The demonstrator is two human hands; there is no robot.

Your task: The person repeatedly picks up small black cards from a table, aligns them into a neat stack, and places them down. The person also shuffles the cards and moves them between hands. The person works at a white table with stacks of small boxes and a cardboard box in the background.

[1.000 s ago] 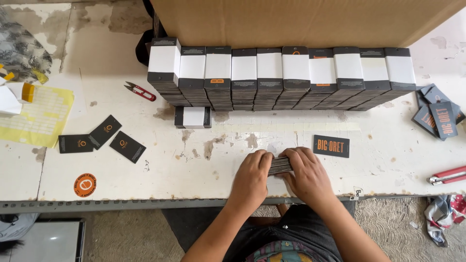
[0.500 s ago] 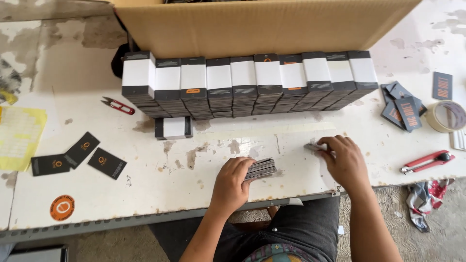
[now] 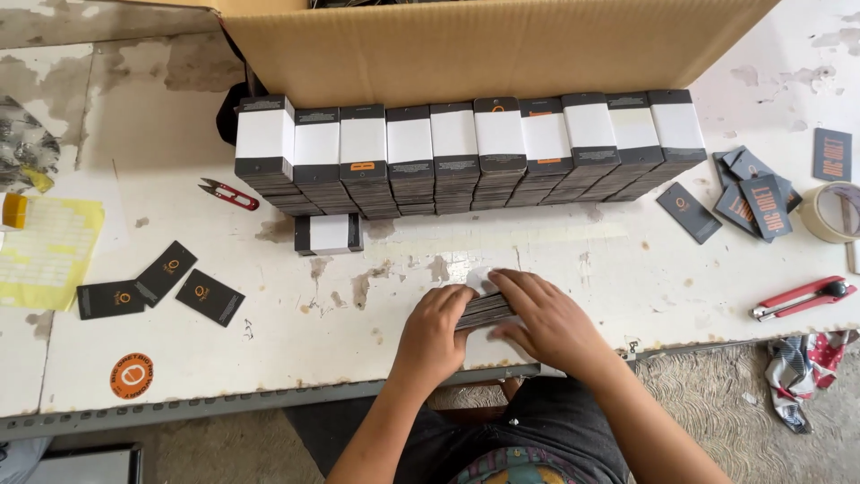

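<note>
My left hand (image 3: 436, 333) and my right hand (image 3: 545, 321) together grip a small stack of dark cards (image 3: 484, 311) lying near the table's front edge. A white paper strip (image 3: 480, 280) shows at the stack, partly under my right fingers. Behind the hands stands a long row of banded card bundles (image 3: 466, 152), black with white wraps, stacked several deep. One single banded bundle (image 3: 329, 233) lies in front of the row, to the left.
A large cardboard box (image 3: 466, 49) stands behind the row. Red thread snips (image 3: 228, 194), loose black tags (image 3: 161, 287), a round orange sticker (image 3: 132, 375) and a yellow sheet (image 3: 45, 255) lie left. More tags (image 3: 752, 193), a tape roll (image 3: 831, 211) and a red cutter (image 3: 802, 298) lie right.
My right hand, which had reached out to the right on the table, has come back onto the card stack, now with a white strip at it. The view shifted slightly.
</note>
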